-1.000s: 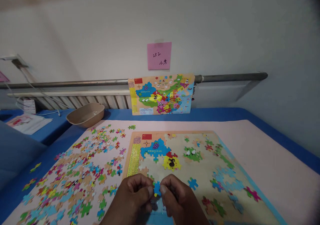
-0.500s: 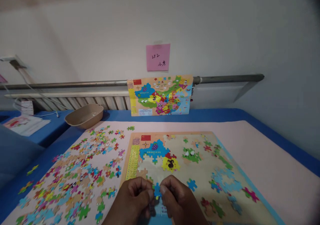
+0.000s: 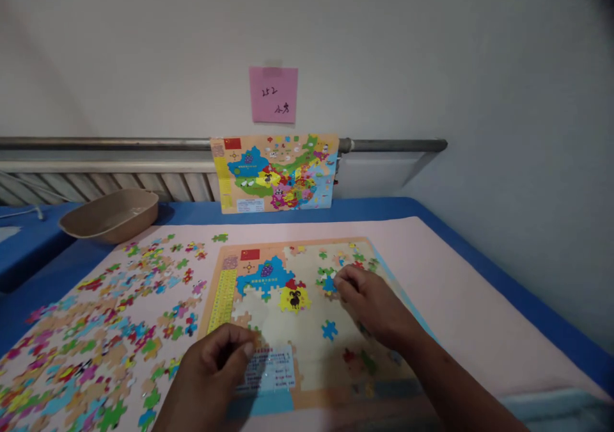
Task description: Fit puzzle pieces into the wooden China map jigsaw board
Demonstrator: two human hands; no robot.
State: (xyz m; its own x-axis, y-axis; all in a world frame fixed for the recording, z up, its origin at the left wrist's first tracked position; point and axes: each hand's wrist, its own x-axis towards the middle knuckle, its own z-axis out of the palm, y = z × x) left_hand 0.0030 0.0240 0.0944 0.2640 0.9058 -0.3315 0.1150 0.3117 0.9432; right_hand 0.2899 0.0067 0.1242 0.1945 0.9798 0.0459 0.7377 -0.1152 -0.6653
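Observation:
My right hand (image 3: 367, 301) reaches over the right half of the puzzle board (image 3: 316, 381), its fingers pinching a blue puzzle piece (image 3: 329, 283). That piece is above or against the green cluster with white animals (image 3: 327, 272), partly covered by my fingertips; I cannot tell if they touch. My left hand (image 3: 215, 365) is curled closed at the board's lower left, by the white text panel (image 3: 271, 368), with nothing showing between thumb and forefinger. Between the hands lie a yellow section with a black ram (image 3: 294, 299) and a loose blue piece (image 3: 329, 329).
Many loose puzzle pieces (image 3: 115, 342) cover the pink sheet on the left. A tan basin (image 3: 112, 217) stands at the back left. A printed map (image 3: 275, 176) leans upright at the back, below a metal pipe (image 3: 398, 144) and a pink note (image 3: 273, 96).
My hands have parted. The right one moved up and right with the blue puzzle piece, while the left drew away to the left. The whole view has shifted.

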